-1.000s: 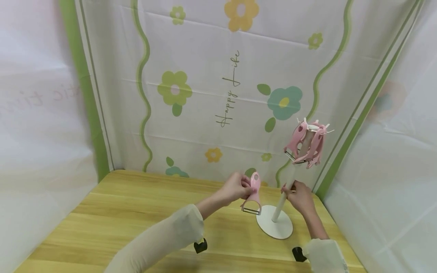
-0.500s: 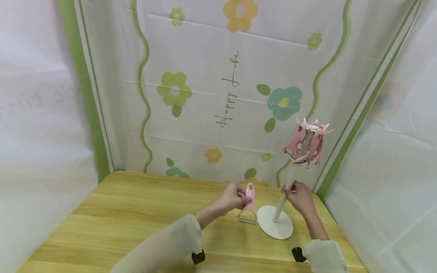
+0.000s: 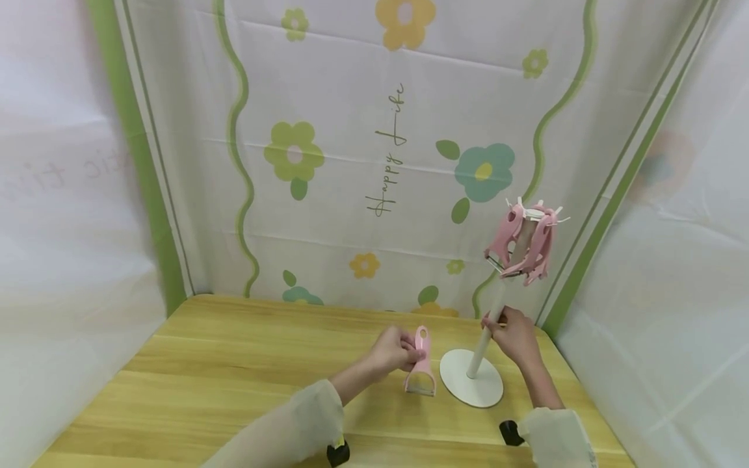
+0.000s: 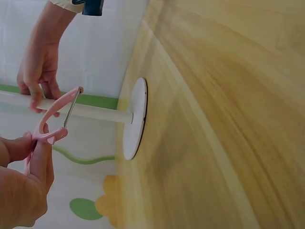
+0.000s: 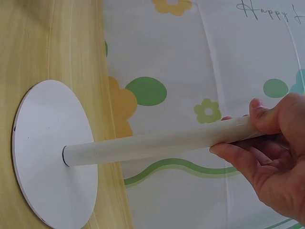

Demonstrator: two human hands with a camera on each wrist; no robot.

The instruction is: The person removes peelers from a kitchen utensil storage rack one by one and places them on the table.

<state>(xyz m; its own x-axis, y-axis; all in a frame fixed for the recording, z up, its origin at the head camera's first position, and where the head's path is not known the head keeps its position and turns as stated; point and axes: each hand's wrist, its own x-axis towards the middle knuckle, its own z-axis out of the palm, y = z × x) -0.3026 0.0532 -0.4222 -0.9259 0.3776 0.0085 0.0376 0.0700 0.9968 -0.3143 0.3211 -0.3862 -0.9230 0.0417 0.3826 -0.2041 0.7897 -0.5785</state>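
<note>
My left hand [image 3: 391, 353] pinches a pink peeler [image 3: 422, 354] by its handle, with the blade end pointing down, above the table and left of a white stand [image 3: 471, 388]. In the left wrist view the peeler [image 4: 57, 103] shows its metal blade, apart from the table. My right hand [image 3: 513, 335] grips the stand's pole partway up; the right wrist view shows thumb and fingers around the pole [image 5: 157, 144]. Several more pink peelers [image 3: 503, 240] hang from white hooks at the stand's top. Their far sides are partly hidden behind one another.
The round base [image 5: 52, 143] of the stand rests on the wooden table [image 3: 246, 364], near its back right part. A flower-printed curtain [image 3: 351, 214] rises behind the table, and white sheets [image 3: 667, 292] hang at both sides.
My left hand has moved down and left with the peeler, away from the stand's pole. My right hand keeps its grip on the pole, and the stand stays in place.
</note>
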